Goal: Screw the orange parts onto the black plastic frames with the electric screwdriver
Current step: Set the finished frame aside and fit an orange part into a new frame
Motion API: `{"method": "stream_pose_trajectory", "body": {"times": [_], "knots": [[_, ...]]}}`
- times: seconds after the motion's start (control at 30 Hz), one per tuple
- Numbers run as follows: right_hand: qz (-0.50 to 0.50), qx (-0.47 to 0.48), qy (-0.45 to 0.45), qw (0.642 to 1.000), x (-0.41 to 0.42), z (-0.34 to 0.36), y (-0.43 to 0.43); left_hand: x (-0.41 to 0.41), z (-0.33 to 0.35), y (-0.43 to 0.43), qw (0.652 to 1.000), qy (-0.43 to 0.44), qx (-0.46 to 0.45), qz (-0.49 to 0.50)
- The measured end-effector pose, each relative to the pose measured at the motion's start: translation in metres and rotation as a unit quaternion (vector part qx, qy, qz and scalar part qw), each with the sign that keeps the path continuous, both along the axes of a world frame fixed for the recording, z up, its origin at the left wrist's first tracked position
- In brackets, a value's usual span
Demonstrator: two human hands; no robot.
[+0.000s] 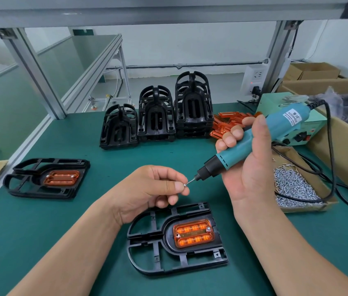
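A black plastic frame (168, 259) lies flat near me with an orange part (193, 233) seated in its middle; a screw head shows at the part's upper right corner. My right hand (252, 165) grips the teal electric screwdriver (260, 138), its bit pointing down-left. My left hand (153, 189) pinches a small screw (184, 185) between thumb and forefinger, right at the bit's tip, above the frame. Another black frame (30, 184) carrying an orange part (61, 177) lies at the left.
Three stacks of black frames (158, 118) stand at the back, a pile of loose orange parts (226, 124) beside them. A shallow cardboard tray of screws (294, 186) sits at the right, the screwdriver's black cable across it. A green power box (292, 124) and cardboard boxes (343, 146) stand far right.
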State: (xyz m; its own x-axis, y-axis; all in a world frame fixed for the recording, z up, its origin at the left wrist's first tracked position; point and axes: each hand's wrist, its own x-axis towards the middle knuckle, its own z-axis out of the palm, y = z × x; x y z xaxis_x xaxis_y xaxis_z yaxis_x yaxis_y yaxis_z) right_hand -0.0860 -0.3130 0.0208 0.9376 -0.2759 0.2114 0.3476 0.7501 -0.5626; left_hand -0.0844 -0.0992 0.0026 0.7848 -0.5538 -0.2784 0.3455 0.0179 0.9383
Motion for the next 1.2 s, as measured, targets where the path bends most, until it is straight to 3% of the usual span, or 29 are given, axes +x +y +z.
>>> {"method": "stream_pose_trajectory", "body": {"times": [1.2], "knots": [[-0.002, -0.063, -0.017, 0.998, -0.0012, 0.0027, 0.0064, 0.0029, -0.0063, 0.0004, 0.980, -0.134, 0.146, 0.002]]}}
